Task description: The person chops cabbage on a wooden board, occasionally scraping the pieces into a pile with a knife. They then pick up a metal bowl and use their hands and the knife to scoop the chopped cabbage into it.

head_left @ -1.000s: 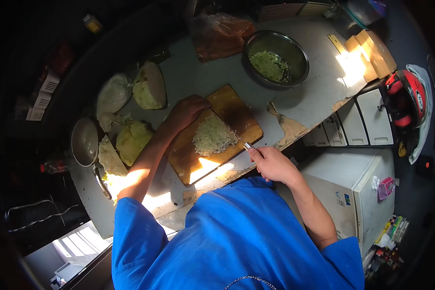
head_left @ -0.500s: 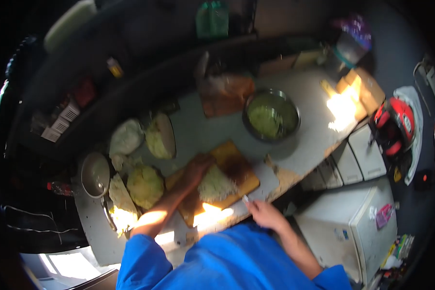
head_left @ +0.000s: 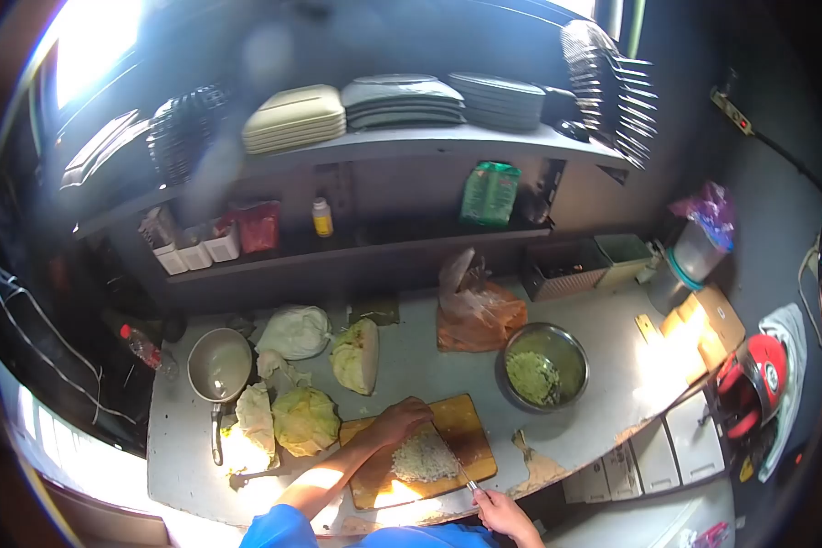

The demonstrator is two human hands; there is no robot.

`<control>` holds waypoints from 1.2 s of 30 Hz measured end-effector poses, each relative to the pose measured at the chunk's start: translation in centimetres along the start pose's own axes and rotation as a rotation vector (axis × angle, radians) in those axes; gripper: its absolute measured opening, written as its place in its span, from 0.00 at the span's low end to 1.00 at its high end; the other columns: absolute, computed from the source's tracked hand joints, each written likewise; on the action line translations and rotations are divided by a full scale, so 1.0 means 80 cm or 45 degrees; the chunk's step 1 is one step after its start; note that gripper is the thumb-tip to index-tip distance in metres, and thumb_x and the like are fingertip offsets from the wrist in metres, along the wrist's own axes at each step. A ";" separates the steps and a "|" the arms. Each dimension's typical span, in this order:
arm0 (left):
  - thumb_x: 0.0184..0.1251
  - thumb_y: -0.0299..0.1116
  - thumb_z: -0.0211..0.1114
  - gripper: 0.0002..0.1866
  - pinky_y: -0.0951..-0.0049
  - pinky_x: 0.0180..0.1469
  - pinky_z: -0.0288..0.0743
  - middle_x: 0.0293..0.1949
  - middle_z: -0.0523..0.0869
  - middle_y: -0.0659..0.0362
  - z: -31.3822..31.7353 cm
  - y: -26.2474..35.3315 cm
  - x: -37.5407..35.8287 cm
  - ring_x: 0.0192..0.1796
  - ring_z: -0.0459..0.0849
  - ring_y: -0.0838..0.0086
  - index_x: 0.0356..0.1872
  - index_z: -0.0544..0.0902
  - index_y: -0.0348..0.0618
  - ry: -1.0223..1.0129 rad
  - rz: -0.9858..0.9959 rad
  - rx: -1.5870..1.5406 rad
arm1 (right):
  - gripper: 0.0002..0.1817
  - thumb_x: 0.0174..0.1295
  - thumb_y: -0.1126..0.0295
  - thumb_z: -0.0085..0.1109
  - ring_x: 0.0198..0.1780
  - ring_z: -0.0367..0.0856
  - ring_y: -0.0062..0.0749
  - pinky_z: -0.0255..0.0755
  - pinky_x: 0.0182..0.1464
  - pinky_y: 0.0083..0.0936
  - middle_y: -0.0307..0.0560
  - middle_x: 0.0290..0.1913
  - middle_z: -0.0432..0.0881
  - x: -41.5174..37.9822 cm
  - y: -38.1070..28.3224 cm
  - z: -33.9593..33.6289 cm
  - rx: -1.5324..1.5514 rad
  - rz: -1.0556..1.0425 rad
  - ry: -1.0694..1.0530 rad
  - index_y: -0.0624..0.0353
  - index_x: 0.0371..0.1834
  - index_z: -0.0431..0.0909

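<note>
On the wooden cutting board (head_left: 473, 429) lies a pile of finely chopped cabbage (head_left: 424, 458). My right hand (head_left: 507, 513) is closed round the handle of a knife (head_left: 472, 485) at the board's near right edge. The thin blade runs up along the right side of the pile. At the blade's far end is my left hand (head_left: 405, 422), its fingers bent together; what they grip is hidden. A cut cabbage head (head_left: 305, 422) sits left of the board, and a cabbage piece (head_left: 355, 357) stands behind it. The metal bowl (head_left: 571, 347) at right holds chopped cabbage.
A saucepan (head_left: 219, 363) and cabbage leaves (head_left: 254, 422) are at left. Behind the board lie a white bag (head_left: 294, 332) and an orange-brown plastic bag (head_left: 480, 315). Stacked plates (head_left: 402, 102) fill the shelf above. Cardboard boxes (head_left: 711, 329) stand at the right end, beside a red helmet (head_left: 756, 379).
The view has tilted upward and sharpened, bringing the shelves and plates into sight. Both hands remain at the board with the knife; any small movement of theirs is hard to separate from the camera's.
</note>
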State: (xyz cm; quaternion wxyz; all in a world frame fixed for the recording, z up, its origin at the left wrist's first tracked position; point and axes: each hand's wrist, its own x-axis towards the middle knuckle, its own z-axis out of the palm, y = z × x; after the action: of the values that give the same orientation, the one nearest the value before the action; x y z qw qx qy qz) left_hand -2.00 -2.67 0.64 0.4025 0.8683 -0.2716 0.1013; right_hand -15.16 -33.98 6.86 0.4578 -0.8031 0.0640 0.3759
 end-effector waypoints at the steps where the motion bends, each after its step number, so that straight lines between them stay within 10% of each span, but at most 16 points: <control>1: 0.70 0.29 0.67 0.08 0.60 0.58 0.79 0.48 0.88 0.55 -0.006 0.006 0.000 0.56 0.83 0.58 0.48 0.87 0.43 -0.034 -0.029 0.008 | 0.27 0.78 0.46 0.49 0.23 0.81 0.34 0.75 0.31 0.34 0.44 0.23 0.81 0.002 -0.002 -0.003 -0.022 -0.012 -0.014 0.64 0.44 0.81; 3: 0.71 0.30 0.66 0.08 0.60 0.58 0.79 0.48 0.88 0.56 -0.018 0.012 0.002 0.56 0.83 0.59 0.47 0.87 0.43 -0.050 -0.079 0.023 | 0.23 0.80 0.50 0.49 0.19 0.73 0.22 0.68 0.23 0.25 0.38 0.21 0.75 -0.012 -0.014 -0.003 0.174 -0.034 0.035 0.63 0.48 0.79; 4: 0.69 0.29 0.66 0.09 0.61 0.59 0.78 0.48 0.88 0.56 -0.023 0.013 0.006 0.56 0.83 0.60 0.48 0.86 0.42 -0.054 -0.004 0.082 | 0.31 0.79 0.42 0.41 0.32 0.82 0.41 0.76 0.39 0.38 0.53 0.30 0.82 -0.019 -0.014 0.007 -0.165 -0.396 0.251 0.63 0.52 0.79; 9: 0.64 0.28 0.66 0.13 0.63 0.60 0.78 0.51 0.86 0.57 -0.038 0.002 0.012 0.58 0.82 0.61 0.49 0.85 0.43 -0.064 0.194 0.314 | 0.29 0.81 0.46 0.41 0.44 0.86 0.60 0.77 0.47 0.48 0.65 0.39 0.85 -0.036 -0.049 0.017 -0.299 -0.511 0.306 0.64 0.56 0.79; 12: 0.58 0.27 0.67 0.17 0.61 0.61 0.77 0.52 0.86 0.57 -0.040 0.002 0.003 0.58 0.81 0.60 0.51 0.85 0.43 -0.040 0.141 0.298 | 0.28 0.78 0.45 0.50 0.38 0.87 0.54 0.77 0.42 0.45 0.61 0.32 0.86 -0.036 -0.059 0.018 -0.184 -0.495 0.331 0.65 0.50 0.81; 14: 0.53 0.28 0.68 0.19 0.58 0.62 0.77 0.51 0.86 0.57 -0.045 0.007 0.002 0.59 0.82 0.59 0.50 0.85 0.44 -0.053 0.198 0.269 | 0.21 0.79 0.52 0.53 0.21 0.76 0.22 0.70 0.25 0.26 0.40 0.21 0.79 -0.014 -0.019 0.015 -0.171 -0.293 0.251 0.62 0.48 0.82; 16: 0.50 0.30 0.68 0.21 0.56 0.62 0.76 0.51 0.86 0.56 -0.039 -0.001 -0.004 0.59 0.82 0.57 0.50 0.86 0.47 -0.193 -0.132 -0.125 | 0.20 0.78 0.56 0.54 0.25 0.81 0.28 0.74 0.31 0.31 0.45 0.23 0.82 -0.041 -0.060 0.010 -0.217 -0.276 0.257 0.65 0.46 0.83; 20: 0.59 0.29 0.66 0.12 0.58 0.55 0.80 0.47 0.88 0.55 -0.040 -0.010 0.011 0.53 0.85 0.54 0.45 0.88 0.46 -0.235 0.211 0.248 | 0.21 0.78 0.54 0.52 0.30 0.85 0.43 0.75 0.35 0.40 0.53 0.25 0.84 -0.036 -0.036 0.031 -0.236 -0.329 0.385 0.65 0.46 0.80; 23: 0.61 0.28 0.67 0.12 0.61 0.54 0.82 0.49 0.89 0.57 -0.026 -0.028 0.012 0.52 0.88 0.59 0.46 0.88 0.49 -0.223 0.176 0.288 | 0.21 0.77 0.54 0.51 0.44 0.82 0.74 0.75 0.47 0.60 0.73 0.38 0.85 -0.053 -0.072 0.029 -0.286 -0.233 0.382 0.59 0.59 0.75; 29: 0.63 0.27 0.69 0.10 0.64 0.52 0.84 0.47 0.91 0.61 -0.022 -0.020 0.009 0.51 0.89 0.65 0.45 0.89 0.49 -0.215 0.058 0.235 | 0.25 0.77 0.56 0.49 0.40 0.82 0.75 0.75 0.47 0.60 0.70 0.30 0.84 -0.048 -0.099 0.006 -0.253 -0.165 0.232 0.45 0.75 0.67; 36: 0.61 0.25 0.69 0.10 0.63 0.50 0.83 0.44 0.91 0.61 -0.015 -0.018 0.017 0.49 0.89 0.64 0.43 0.89 0.47 -0.183 0.202 0.371 | 0.26 0.78 0.52 0.49 0.41 0.84 0.70 0.75 0.46 0.55 0.70 0.32 0.84 -0.047 -0.094 0.004 -0.467 -0.001 0.274 0.71 0.47 0.78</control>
State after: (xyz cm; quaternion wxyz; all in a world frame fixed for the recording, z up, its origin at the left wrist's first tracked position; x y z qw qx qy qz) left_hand 0.00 -1.54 1.07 0.2428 0.8982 -0.3498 0.1086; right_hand -14.66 -30.32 14.37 0.2947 -0.9085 0.0428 0.2931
